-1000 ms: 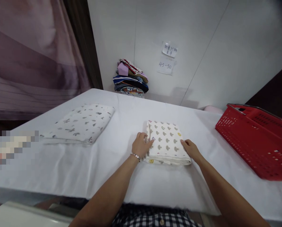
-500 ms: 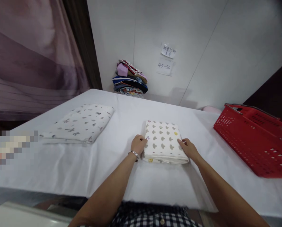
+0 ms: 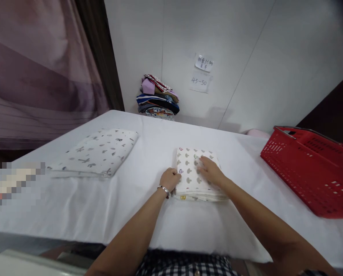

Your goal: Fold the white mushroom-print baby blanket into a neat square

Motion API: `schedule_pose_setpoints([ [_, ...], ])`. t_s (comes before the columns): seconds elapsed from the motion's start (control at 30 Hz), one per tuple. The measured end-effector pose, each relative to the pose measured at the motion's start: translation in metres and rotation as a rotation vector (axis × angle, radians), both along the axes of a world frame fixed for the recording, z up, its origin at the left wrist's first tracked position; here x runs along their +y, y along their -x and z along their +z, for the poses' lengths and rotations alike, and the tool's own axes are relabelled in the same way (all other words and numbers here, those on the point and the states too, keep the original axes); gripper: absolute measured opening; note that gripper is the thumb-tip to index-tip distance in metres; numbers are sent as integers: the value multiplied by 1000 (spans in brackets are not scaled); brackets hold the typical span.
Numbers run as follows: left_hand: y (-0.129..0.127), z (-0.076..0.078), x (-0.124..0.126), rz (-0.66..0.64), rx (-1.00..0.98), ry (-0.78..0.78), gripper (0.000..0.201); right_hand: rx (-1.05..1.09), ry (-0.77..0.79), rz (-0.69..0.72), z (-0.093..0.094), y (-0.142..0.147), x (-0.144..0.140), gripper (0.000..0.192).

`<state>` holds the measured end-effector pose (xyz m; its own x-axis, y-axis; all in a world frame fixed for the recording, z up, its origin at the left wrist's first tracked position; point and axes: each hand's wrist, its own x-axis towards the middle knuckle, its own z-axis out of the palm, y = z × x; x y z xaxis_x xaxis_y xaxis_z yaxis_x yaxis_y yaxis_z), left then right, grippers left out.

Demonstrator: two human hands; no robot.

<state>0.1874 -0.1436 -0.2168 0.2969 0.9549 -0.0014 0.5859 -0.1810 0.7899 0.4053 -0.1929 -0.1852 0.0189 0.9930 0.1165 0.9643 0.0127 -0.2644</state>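
Observation:
A white folded cloth [image 3: 190,176] printed with grey mushrooms lies in front of me, its layers showing along the near edge. My left hand [image 3: 169,179], with a silver bracelet at the wrist, is closed on the cloth's left edge, the thumb on top. On the upper surface rests my right hand [image 3: 211,171], fingers stretched out flat and holding nothing. To the left lies another white folded cloth [image 3: 98,153] with small grey and dark prints, apart from both hands.
A white cover [image 3: 131,214] spreads over the table. A red plastic basket [image 3: 306,176] stands at the right. By the back wall rises a stack of folded fabrics [image 3: 158,97]; paper notes [image 3: 200,82] are stuck on the wall. A purple curtain [image 3: 39,73] hangs at the left.
My right hand has moved from the cloth's right edge leftward onto its top and flattened out. My left hand stays at the left edge.

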Motion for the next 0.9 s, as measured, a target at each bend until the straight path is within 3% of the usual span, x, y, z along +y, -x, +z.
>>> schedule_pose_setpoints([
  [0.13, 0, -1, 0, -43, 26, -11, 20, -47, 70, 185, -4, 35, 37, 54],
  [0.27, 2, 0, 2, -91, 79, -11, 21, -57, 109, 209, -13, 56, 62, 58],
  [0.4, 3, 2, 2, -120, 124, 1, 21, -86, 126, 213, -20, 59, 70, 59],
  [0.7, 3, 2, 0, -70, 129, 11, 19, -46, 192, 245, -12, 49, 59, 61],
  [0.9, -1, -4, -4, -1, 108, -64, 38, -126, 193, 247, -9, 2, 25, 59],
])
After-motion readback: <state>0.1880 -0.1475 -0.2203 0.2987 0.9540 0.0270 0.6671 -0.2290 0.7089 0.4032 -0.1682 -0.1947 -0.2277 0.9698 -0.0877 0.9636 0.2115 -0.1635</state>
